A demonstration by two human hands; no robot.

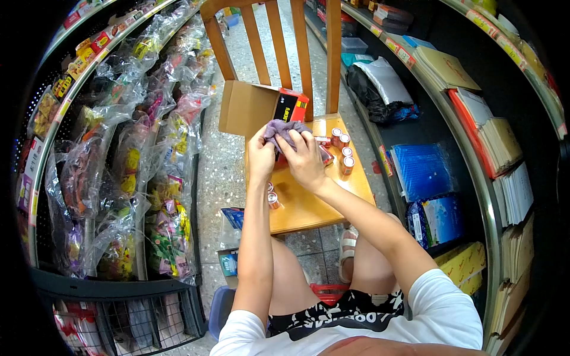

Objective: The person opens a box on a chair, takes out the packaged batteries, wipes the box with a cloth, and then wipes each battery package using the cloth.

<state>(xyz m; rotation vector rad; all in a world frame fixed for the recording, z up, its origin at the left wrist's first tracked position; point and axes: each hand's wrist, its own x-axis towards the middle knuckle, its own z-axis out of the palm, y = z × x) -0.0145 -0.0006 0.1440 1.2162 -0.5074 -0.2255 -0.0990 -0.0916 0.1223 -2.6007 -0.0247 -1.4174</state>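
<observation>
My left hand (261,155) and my right hand (305,159) are both closed on a crumpled purple cloth (284,129), held above the seat of a wooden chair (309,207). Whether something sits inside the cloth is hidden. Right of my right hand, several short red cylinders that look like batteries (347,165) stand on the seat. More of these cylinders (273,200) stand below my left wrist. Behind my hands lies a cardboard box (246,108) with its flap raised, and a black and red printed side (292,107) shows beside it.
Shelves line both sides of the narrow aisle. Plastic-wrapped goods (127,166) fill the left one; blue packs (423,172) and paper stacks (504,142) lie on the right. The chair back (285,47) rises ahead. A small blue and white box (228,261) is beside my left leg.
</observation>
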